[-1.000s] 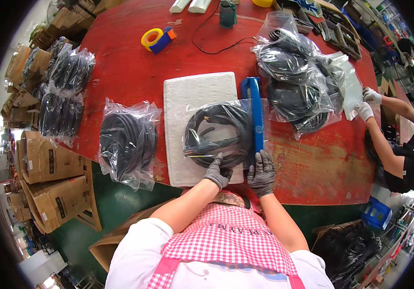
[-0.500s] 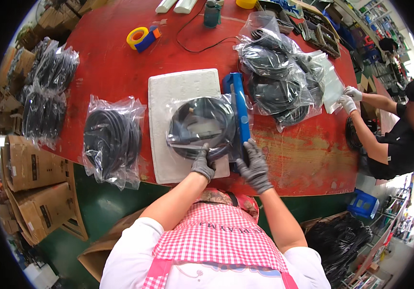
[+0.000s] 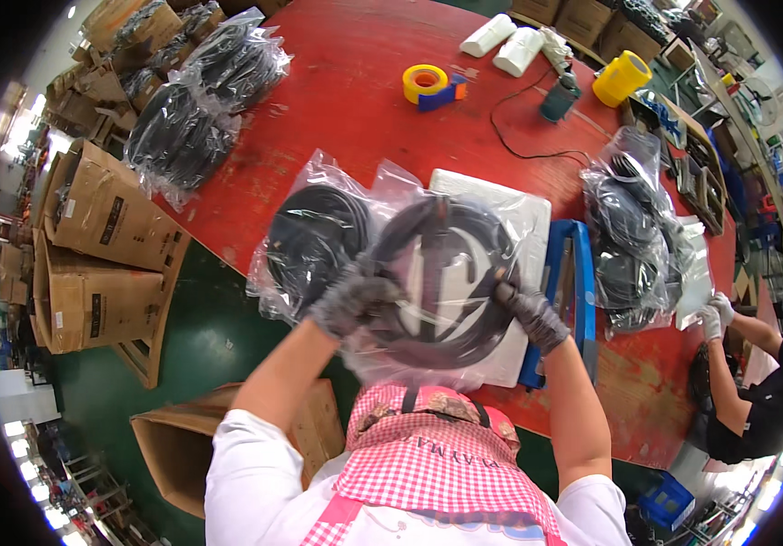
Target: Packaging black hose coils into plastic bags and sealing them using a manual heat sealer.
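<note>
A coil of black cable [image 3: 433, 282] in a clear plastic bag is lifted between my hands, slightly blurred. My left hand [image 3: 355, 296], in a grey glove, grips its left side. On its right side my right hand [image 3: 534, 311], gloved too, is closed with thumb and fingers at the rim. Beneath and behind the coil lies a white board [image 3: 530, 223], partly hidden. Just right of the board rests a long blue tool [image 3: 582, 273]. Another bagged coil of black cable [image 3: 314, 232] lies to the left, close to my left hand and partly overlapped by the held bag.
More bagged cable coils sit far left [image 3: 182, 136] and in a pile [image 3: 623, 237] on the right. Yellow tape [image 3: 425, 82], a yellow roll [image 3: 623, 79] and a dark bottle [image 3: 560, 97] stand at the back. A co-worker [image 3: 755, 400] handles clear bags at right; cartons [image 3: 105, 305] stand left.
The bagged coil has come up off the white board and now hangs between both hands. My right hand has left the blue tool for the coil. The view has turned left.
</note>
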A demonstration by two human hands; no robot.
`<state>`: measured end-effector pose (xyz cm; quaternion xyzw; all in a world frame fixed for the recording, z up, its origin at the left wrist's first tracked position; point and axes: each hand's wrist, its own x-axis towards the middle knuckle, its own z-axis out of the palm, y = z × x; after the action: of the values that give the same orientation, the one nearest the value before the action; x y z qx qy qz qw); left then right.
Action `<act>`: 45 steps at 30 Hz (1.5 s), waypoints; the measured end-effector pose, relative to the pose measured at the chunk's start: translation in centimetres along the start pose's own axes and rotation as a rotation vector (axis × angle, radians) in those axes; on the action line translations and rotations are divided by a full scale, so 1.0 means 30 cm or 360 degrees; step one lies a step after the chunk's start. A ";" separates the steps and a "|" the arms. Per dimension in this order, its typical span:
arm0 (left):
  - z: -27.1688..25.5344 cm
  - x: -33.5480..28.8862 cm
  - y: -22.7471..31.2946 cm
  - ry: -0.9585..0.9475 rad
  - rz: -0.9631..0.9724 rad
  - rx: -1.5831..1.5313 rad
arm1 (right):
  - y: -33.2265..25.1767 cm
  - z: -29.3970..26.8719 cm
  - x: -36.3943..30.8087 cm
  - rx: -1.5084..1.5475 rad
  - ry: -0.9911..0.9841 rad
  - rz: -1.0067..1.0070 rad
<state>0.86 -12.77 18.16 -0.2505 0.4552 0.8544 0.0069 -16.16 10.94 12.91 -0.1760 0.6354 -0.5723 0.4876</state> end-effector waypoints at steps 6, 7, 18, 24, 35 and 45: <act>-0.452 0.004 0.357 0.0470 0.0068 0.0831 | -0.092 0.534 0.231 0.0616 -0.0239 0.0027; -0.556 0.013 0.365 0.0496 0.0093 0.0846 | -0.105 0.587 0.265 0.0500 -0.0206 0.0102; -0.645 0.178 0.184 0.1168 0.0296 0.2292 | 0.078 0.610 0.447 -0.0304 -0.0224 0.0004; -0.280 0.145 -0.020 0.0698 0.0613 0.3534 | -0.205 0.272 0.099 -0.0711 -0.0626 -0.0222; 0.121 0.037 -0.148 0.0382 0.0538 0.3380 | 0.156 -1.130 -0.238 0.1822 0.1547 0.0016; 0.219 -0.006 -0.358 -0.0034 -0.0137 0.1891 | 0.262 -1.468 0.164 -0.0743 0.2354 0.0112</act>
<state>0.82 -1.31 12.94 -0.2135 0.8447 0.4547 0.1850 -51.96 33.80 -1.96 0.1738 0.9050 -0.3765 -0.0951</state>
